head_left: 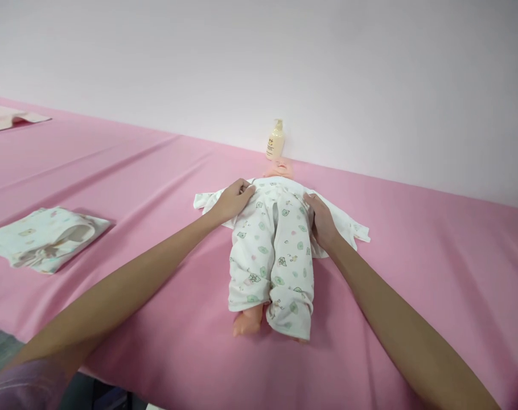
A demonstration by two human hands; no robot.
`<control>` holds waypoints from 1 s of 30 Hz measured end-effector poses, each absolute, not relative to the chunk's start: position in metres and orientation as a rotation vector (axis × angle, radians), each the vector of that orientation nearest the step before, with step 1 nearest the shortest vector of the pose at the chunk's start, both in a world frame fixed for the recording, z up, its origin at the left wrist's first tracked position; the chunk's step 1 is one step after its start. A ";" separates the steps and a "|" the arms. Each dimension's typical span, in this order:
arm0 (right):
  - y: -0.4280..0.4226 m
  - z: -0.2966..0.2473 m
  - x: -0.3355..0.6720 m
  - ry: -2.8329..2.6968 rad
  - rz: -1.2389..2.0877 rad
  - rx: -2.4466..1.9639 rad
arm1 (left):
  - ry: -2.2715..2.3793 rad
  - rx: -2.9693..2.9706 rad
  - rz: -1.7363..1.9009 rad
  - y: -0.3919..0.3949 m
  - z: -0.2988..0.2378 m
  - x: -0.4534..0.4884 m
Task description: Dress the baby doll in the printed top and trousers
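A baby doll [280, 169] lies on its back on the pink-covered table [156, 171], feet toward me, dressed in white printed trousers [271, 256]. A white top [348, 225] is spread out under it. My left hand [232, 199] grips the cloth at the doll's waist on the left side, fingers curled. My right hand [321, 219] rests on the right side of the waist, fingers closed on the trouser edge. One bare foot [246, 323] sticks out of the left trouser leg.
A cream pump bottle [275, 140] stands against the wall behind the doll's head. A folded printed garment [45, 236] lies at the left. Another pale cloth [11, 118] lies at the far left back. The table's front edge runs along the lower left.
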State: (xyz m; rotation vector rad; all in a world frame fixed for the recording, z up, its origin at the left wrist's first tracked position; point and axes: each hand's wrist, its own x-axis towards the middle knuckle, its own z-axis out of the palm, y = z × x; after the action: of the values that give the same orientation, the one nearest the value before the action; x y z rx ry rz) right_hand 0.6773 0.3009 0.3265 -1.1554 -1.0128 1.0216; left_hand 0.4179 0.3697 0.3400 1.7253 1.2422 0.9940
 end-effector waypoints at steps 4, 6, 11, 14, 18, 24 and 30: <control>0.317 0.342 0.685 -1.072 0.855 -1.150 | 1.161 1.786 1.017 0.382 0.350 0.427; 0.327 0.344 0.690 -1.079 0.873 -1.187 | 1.199 1.868 1.032 0.391 0.348 0.431; 0.335 0.335 0.693 -1.293 0.505 -1.517 | 1.334 2.187 1.028 0.401 0.336 0.430; 0.309 0.338 0.688 -1.429 0.169 -1.536 | 1.349 2.247 1.084 0.381 0.335 0.420; 0.227 0.358 0.673 -1.664 0.018 -1.452 | 1.219 2.297 1.089 0.310 0.341 0.390; 0.103 0.364 0.626 -2.148 0.019 -1.279 | 1.027 2.427 0.810 0.184 0.332 0.342; 0.086 0.335 0.587 -2.270 -0.255 -1.463 | 1.078 2.627 0.636 0.148 0.310 0.333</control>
State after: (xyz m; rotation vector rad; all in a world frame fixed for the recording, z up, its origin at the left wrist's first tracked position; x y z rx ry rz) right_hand 0.5873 0.0861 0.3350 -1.4631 -2.2704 -0.2550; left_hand 0.3330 0.1484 0.3097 2.6270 1.0780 0.6360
